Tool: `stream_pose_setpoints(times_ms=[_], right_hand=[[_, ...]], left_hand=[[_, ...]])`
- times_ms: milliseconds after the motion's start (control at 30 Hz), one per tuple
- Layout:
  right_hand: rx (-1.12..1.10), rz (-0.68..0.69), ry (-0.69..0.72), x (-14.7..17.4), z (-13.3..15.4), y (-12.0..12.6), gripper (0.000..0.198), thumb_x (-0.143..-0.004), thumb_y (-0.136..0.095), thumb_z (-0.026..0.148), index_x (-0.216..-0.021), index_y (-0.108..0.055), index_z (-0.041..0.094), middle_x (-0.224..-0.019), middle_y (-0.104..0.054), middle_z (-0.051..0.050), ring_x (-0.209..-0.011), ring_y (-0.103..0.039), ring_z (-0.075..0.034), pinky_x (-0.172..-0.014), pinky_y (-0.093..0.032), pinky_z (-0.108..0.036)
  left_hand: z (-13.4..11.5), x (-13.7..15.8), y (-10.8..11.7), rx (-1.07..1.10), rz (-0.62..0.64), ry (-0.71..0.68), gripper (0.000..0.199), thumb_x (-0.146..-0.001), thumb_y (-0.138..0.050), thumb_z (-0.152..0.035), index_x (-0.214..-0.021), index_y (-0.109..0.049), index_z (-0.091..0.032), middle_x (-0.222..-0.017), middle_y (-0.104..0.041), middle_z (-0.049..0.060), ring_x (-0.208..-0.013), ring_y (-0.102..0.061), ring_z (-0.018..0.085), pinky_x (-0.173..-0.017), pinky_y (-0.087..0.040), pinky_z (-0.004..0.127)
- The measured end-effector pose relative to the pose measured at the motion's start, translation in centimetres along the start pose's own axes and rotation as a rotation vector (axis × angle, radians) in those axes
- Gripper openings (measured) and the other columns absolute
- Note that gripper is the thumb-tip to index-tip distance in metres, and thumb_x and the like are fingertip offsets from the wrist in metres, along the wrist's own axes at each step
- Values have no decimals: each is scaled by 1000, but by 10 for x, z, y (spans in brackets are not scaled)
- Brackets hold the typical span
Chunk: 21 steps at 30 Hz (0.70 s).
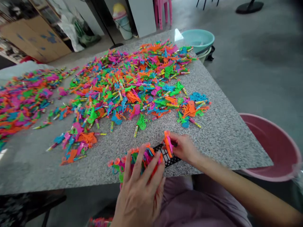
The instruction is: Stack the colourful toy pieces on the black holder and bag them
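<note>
At the table's near edge lies a black plastic rack (172,160) with a grid of holes. Its left part carries a row of small bright plastic toys (117,161) with orange round tops. My left hand (139,186) rests over that row, palm down with fingers stretched and spread, hiding much of it. My right hand (186,147) pinches a small orange and pink plastic toy (168,145) and holds it upright at the rack's right part. The fingers cover part of this toy, and whether it touches the rack I cannot tell.
A large heap of colourful plastic toys (142,72) covers the far part of the speckled stone table (227,138). Another heap (21,101) lies at the left. A pink basin (272,126) stands beyond the right edge, and a light blue basin (201,37) by the far corner.
</note>
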State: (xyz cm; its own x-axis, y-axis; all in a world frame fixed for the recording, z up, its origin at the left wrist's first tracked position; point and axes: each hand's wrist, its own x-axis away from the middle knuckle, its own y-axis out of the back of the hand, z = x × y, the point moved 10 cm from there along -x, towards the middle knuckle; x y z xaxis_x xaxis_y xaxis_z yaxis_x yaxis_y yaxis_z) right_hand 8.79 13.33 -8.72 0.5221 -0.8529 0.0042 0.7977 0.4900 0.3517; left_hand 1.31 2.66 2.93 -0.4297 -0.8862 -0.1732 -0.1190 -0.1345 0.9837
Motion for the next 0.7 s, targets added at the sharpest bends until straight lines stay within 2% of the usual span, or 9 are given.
stream_pose_setpoints(times_ms=[167, 233, 333, 433, 600, 700], right_hand=[[12, 53, 16, -10, 7, -27, 13, -76, -54, 8, -79, -59, 20, -73, -62, 2, -65, -55, -11, -62, -40, -20], [37, 46, 6, -11, 4, -31, 15, -75, -53, 6, -80, -59, 20, -72, -61, 3, -66, -55, -11, -62, -39, -20], [57, 28, 26, -11, 6, -30, 17, -74, -51, 4, -78, -57, 20, -72, -60, 3, -66, -54, -10, -62, -38, -19], [87, 41, 45, -13, 11, -30, 13, -75, -52, 6, -74, -55, 19, -70, -59, 3, -64, -53, -10, -60, -37, -19], [60, -40, -60, -17, 5, -17, 6, -79, -58, 15, -81, -59, 20, -72, -65, 2, -66, -58, -12, -64, -42, -21], [59, -5, -6, -15, 11, -21, 5, -81, -57, 16, -80, -58, 21, -71, -63, 3, -64, -56, -12, -61, -41, -20]], left_hand=[[6, 0, 0, 68, -77, 81, 44, -90, -56, -26, -133, -57, -18, -136, -61, -1, -142, -35, 31, -122, -13, 52], [8, 2, -1, 86, -102, 109, 39, -91, -57, -26, -129, -61, -19, -133, -63, -1, -139, -39, 31, -122, -15, 53], [8, 4, 1, 79, -153, 109, 32, -91, -58, -30, -122, -66, -24, -129, -66, -3, -136, -44, 30, -121, -18, 53], [7, 3, 1, 61, -156, 94, 30, -91, -59, -32, -119, -67, -23, -128, -67, -2, -134, -47, 30, -121, -20, 51], [9, 5, 1, 78, -153, 114, 29, -93, -56, -36, -117, -67, -25, -129, -66, -2, -135, -46, 31, -121, -20, 53], [7, 8, -1, 72, -149, 103, 29, -94, -54, -35, -119, -67, -26, -129, -66, -2, -135, -45, 30, -121, -19, 53]])
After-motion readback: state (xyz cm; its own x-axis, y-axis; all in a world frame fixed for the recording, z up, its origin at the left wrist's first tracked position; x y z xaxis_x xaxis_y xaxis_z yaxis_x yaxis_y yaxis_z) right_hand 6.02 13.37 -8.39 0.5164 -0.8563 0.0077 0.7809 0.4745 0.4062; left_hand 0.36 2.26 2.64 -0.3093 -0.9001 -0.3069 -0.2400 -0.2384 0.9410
